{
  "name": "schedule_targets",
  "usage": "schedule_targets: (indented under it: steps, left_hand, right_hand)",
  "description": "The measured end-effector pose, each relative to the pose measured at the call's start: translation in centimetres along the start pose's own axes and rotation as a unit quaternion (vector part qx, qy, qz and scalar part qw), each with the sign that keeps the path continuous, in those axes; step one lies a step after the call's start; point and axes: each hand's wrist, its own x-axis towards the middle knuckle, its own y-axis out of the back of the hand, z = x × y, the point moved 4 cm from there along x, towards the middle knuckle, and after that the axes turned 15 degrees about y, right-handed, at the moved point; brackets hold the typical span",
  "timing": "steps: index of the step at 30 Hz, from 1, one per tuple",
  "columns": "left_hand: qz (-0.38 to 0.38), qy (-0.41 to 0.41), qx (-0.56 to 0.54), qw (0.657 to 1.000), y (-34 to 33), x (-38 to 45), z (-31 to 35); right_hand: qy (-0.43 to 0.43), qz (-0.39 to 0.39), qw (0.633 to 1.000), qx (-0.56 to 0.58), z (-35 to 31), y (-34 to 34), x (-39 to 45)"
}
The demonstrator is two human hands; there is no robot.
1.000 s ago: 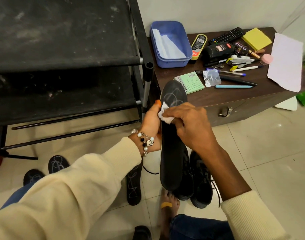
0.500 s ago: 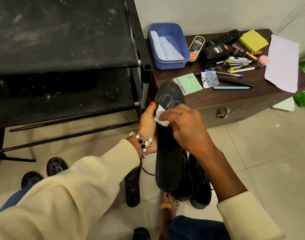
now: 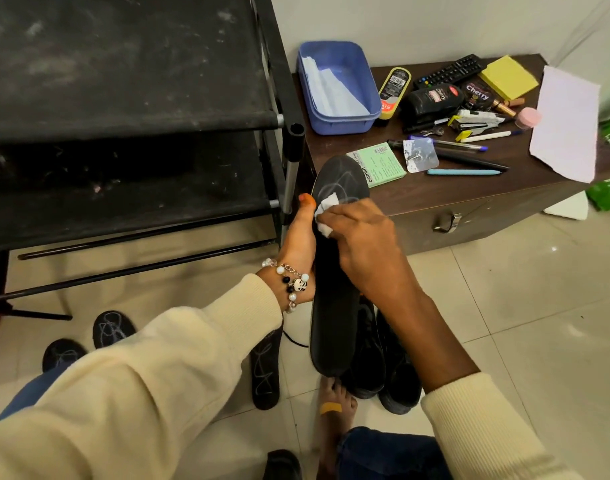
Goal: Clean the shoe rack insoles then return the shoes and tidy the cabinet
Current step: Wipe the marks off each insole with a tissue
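A black shoe rack (image 3: 130, 109) is seen at left. A black insole (image 3: 334, 306) is gripped upright by the left hand (image 3: 298, 247), apparently from behind; a white wipe (image 3: 326, 211) is pinched against it by the right hand (image 3: 360, 242).

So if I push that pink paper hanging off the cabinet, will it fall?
Probably. The pink paper looks thin and light, and its lower corner already sticks out past the cabinet edge. Nothing seems to weigh it down, so a small push would likely slide it off, fluttering rather than dropping.
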Motion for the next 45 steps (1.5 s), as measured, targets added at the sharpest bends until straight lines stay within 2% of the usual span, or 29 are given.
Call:
schedule_targets:
  steps: [2,6,7,10,13,15,20,22,25,28,31,35,37,39,45]
  left_hand:
    - [-0.003,0.004,0.006,1.000,-0.1,0.1,0.3]
    - [-0.002,0.010,0.028,1.000,-0.3,0.0,0.5]
    - [0.010,0.004,0.029,1.000,-0.1,0.0,0.5]
    - [0.037,-0.012,0.032,0.999,0.2,0.0,0.6]
    - [0.057,0.006,0.024,0.998,0.6,0.2,0.7]
    - [0.069,0.008,0.037,0.997,0.6,0.4,0.9]
    - [0.133,-0.013,0.086,0.987,0.8,1.1,1.1]
    - [0.143,-0.028,0.096,0.985,0.5,1.4,1.4]
    - [0.149,-0.013,0.057,0.987,0.4,2.1,1.7]
    - [0.159,-0.023,0.086,0.983,0.6,2.4,1.7]
    - [0.180,-0.018,0.093,0.979,1.1,2.5,1.4]
    - [0.144,0.015,0.031,0.989,1.1,2.9,0.9]
    - [0.143,0.011,0.053,0.988,1.3,3.1,0.8]
    - [0.139,-0.009,0.082,0.987,1.4,3.3,0.8]
    - [0.069,0.015,0.015,0.997,1.1,3.6,0.5]
  right_hand:
    - [-0.011,0.003,1.000,-0.020,0.7,0.5,-0.3]
    - [-0.131,-0.043,0.988,-0.068,2.9,0.4,-1.3]
    - [-0.139,-0.050,0.987,-0.068,3.0,0.2,-1.4]
    - [-0.102,-0.056,0.993,-0.029,1.8,-0.5,-0.7]
    - [-0.045,-0.080,0.996,0.021,0.4,-1.2,0.0]
    - [-0.037,-0.089,0.995,0.027,0.9,-1.3,0.0]
    - [-0.157,-0.123,0.979,-0.045,4.2,-1.5,-1.0]
    - [-0.179,-0.118,0.976,-0.050,4.4,-1.6,-1.0]
    - [-0.137,-0.105,0.984,-0.033,3.8,-1.6,-0.2]
    - [-0.084,-0.118,0.989,-0.004,3.2,-2.0,0.4]
    - [-0.074,-0.145,0.987,-0.001,3.4,-2.3,0.0]
    - [-0.145,-0.121,0.981,-0.042,4.5,-2.1,-0.7]
    - [-0.162,-0.105,0.980,-0.045,4.5,-2.2,-0.8]
    - [-0.151,-0.096,0.983,-0.027,4.0,-2.3,-0.6]
    - [-0.057,-0.144,0.988,0.015,2.8,-2.7,0.3]
